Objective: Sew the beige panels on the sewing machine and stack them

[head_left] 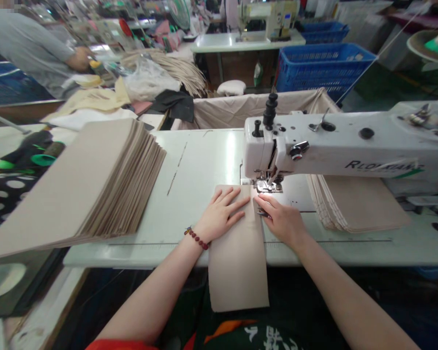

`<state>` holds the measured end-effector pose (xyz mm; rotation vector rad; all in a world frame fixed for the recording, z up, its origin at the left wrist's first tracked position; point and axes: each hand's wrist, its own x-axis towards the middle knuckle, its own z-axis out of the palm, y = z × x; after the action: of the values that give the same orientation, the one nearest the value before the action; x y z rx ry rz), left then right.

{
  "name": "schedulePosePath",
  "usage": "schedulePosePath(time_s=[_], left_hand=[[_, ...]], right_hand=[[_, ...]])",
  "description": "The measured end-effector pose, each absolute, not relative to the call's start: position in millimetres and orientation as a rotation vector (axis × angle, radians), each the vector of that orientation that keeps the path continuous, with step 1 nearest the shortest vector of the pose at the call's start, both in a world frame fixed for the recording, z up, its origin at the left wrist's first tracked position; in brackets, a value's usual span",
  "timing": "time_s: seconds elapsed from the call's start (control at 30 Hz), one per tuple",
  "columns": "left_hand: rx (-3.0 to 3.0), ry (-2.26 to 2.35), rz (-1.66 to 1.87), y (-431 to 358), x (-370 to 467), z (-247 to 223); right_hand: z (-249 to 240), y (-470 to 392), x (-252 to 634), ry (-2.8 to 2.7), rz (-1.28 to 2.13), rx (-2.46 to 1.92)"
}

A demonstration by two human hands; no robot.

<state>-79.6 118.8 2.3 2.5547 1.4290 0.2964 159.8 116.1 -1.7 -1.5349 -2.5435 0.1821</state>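
Observation:
A beige fabric panel (239,272) lies under my hands, its far edge by the presser foot (269,186) of the white sewing machine (328,146). Its near end hangs over the table edge. My left hand (224,214) rests flat on the panel with fingers spread, a beaded bracelet at the wrist. At the panel's right edge, close to the needle area, is my right hand (281,218). Its index finger reaches forward, and small dark thread snips (263,212) stick out from beneath its fingers, mostly hidden by the hand.
A tall stack of beige panels (95,165) stands at left on the table (190,160). More beige pieces (365,204) lie under the machine arm. Beyond are a cloth-lined bin (222,114) and a blue crate (321,63). A co-worker's sleeve (32,43) shows far left.

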Motion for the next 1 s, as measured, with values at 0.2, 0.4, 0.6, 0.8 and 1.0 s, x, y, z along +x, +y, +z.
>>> schedulePosePath(time_s=[0.2, 0.4, 0.6, 0.8, 1.0], left_hand=[[2.546, 1.407, 0.322, 119.4, -80.6, 3.2], [2.503, 1.418, 0.352, 119.0, -81.4, 3.0], [2.438, 1.481, 0.386, 117.4, -83.6, 1.4], [2.386, 1.463, 0.44, 117.4, -85.8, 2.2], [2.365, 1.467, 0.45, 116.7, -85.5, 3.1]], right_hand=[[-1.0, 115.3, 159.9, -2.539, 0.172, -1.522], [-1.7, 115.8, 160.6, -2.531, 0.156, -1.52], [-2.7, 115.9, 160.5, -2.522, 0.158, -1.511], [-2.7, 115.2, 160.1, -2.526, 0.135, -1.519], [-2.9, 114.5, 160.9, -2.522, 0.135, -1.501]])
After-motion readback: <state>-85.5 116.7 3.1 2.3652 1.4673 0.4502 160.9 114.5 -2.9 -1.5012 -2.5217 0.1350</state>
